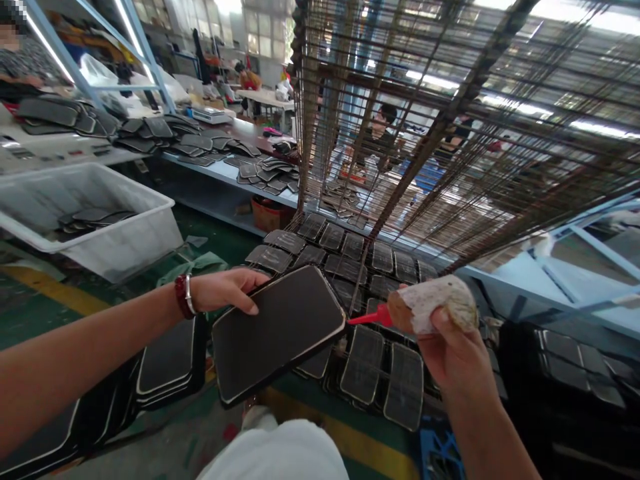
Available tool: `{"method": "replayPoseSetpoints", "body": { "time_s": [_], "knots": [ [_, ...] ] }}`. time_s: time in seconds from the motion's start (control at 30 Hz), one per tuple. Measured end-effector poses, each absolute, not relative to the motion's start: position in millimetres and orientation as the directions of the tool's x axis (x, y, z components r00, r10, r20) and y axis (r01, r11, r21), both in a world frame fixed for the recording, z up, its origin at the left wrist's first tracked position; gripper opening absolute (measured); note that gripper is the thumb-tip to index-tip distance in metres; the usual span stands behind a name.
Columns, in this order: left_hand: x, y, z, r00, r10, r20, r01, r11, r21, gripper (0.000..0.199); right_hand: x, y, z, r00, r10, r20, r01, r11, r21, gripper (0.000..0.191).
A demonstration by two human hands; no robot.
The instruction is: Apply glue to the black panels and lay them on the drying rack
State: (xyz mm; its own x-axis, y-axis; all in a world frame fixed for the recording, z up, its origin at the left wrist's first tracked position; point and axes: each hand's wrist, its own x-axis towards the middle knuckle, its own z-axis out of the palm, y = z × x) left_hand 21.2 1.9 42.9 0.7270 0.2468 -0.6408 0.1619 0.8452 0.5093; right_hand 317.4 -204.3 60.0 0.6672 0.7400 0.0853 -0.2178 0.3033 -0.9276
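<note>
My left hand [227,291] is closed on the far left edge of a black panel [280,330] with rounded corners, thumb lying on its top face. A pale line runs along the panel's rim. In my right hand [457,357] is a stained white squeeze bottle [430,303], tipped sideways. Its thin red nozzle [370,316] points left, with the tip at the panel's right corner; whether it touches I cannot tell. Beneath and beyond, similar black panels [363,363] lie in rows on a wire rack.
A raised stack of rusty wire racks [420,160] leans over the right side. On the left stand a white tub [107,250] with dark pieces inside and stacked panels [167,360]. Dark pieces cover parts of the long bench [220,170]. Several people are farther back.
</note>
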Motion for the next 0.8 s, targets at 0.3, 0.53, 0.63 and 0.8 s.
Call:
{"method": "replayPoseSetpoints", "body": {
  "time_s": [0.3, 0.53, 0.63, 0.8],
  "knots": [
    [26, 1, 31, 0.830, 0.269, -0.488, 0.180, 0.700, 0.691, 0.050, 315, -200, 42, 0.777, 0.629, -0.012, -0.304, 0.359, -0.883, 0.046],
    [34, 5, 14, 0.919, 0.212, -0.331, 0.155, 0.578, 0.801, 0.037, 316, -197, 33, 0.814, 0.580, -0.047, -0.354, 0.429, -0.831, 0.036],
    [37, 4, 13, 0.917, 0.216, -0.335, 0.154, 0.582, 0.798, 0.038, 317, -194, 29, 0.831, 0.553, -0.058, -0.347, 0.434, -0.831, 0.035],
    [44, 2, 14, 0.897, 0.233, -0.377, 0.164, 0.616, 0.770, 0.043, 312, -196, 21, 0.832, 0.550, -0.079, -0.343, 0.397, -0.851, 0.033]
  ]
}}
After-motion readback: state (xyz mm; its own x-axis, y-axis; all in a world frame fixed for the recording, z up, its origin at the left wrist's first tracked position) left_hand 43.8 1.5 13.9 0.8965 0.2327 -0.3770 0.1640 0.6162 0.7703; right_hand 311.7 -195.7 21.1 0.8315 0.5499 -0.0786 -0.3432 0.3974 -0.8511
